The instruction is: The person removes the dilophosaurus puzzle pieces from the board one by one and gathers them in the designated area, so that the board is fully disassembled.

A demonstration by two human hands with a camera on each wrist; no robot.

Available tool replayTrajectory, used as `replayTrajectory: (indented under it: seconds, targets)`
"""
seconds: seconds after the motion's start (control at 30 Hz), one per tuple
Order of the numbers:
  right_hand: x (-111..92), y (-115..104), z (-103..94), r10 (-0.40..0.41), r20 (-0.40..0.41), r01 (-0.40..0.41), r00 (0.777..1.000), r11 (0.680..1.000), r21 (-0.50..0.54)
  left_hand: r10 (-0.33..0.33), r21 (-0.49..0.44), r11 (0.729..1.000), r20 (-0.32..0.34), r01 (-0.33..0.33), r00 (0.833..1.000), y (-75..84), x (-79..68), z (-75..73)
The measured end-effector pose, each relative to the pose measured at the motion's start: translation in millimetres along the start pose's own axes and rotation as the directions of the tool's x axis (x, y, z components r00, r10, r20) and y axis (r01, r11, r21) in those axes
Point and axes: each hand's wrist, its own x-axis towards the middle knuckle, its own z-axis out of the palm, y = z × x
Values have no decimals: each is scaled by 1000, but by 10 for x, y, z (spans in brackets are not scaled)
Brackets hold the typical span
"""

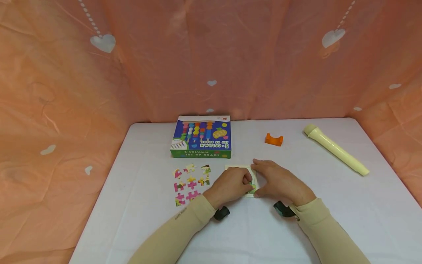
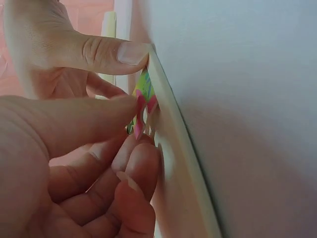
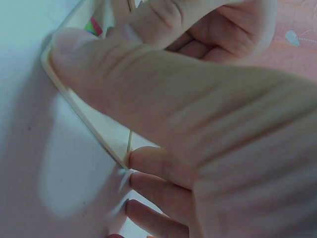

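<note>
A pale shallow puzzle tray (image 1: 249, 167) lies on the table, mostly hidden under both hands. My left hand (image 1: 230, 186) is over it, and its thumb and fingers pinch a green and pink puzzle piece (image 2: 140, 116) at the tray surface. My right hand (image 1: 281, 181) holds the tray by its right side, with the thumb on the near corner rim (image 3: 55, 74) and a fingertip at the far corner. To the left, several loose pink, yellow and green jigsaw pieces (image 1: 192, 195) lie apart in rough rows.
Behind the loose pieces sits a blue and green bead-set box (image 1: 201, 137). An orange curved block (image 1: 274, 139) is at the back, right of the box. Further right lies a cream microphone-shaped tube (image 1: 336, 149). Orange cloth (image 1: 247, 55) with hearts hangs behind the white table (image 1: 132, 176).
</note>
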Motion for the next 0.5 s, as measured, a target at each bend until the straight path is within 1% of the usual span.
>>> replayTrajectory:
  seconds: [0.13, 0.33, 0.5]
  targets:
    - [-2, 7, 2, 1, -2, -1, 1000, 1000, 7, -3, -6, 1000, 0, 3, 1000, 3, 11, 13]
    - [-13, 5, 1, -6, -8, 7, 1000, 1000, 16, 10, 7, 1000, -23, -10, 1000, 0, 19, 13]
    - [0, 4, 2, -16, -8, 16, 1000, 1000, 6, 6, -14, 1000, -25, -7, 1000, -12, 23, 19]
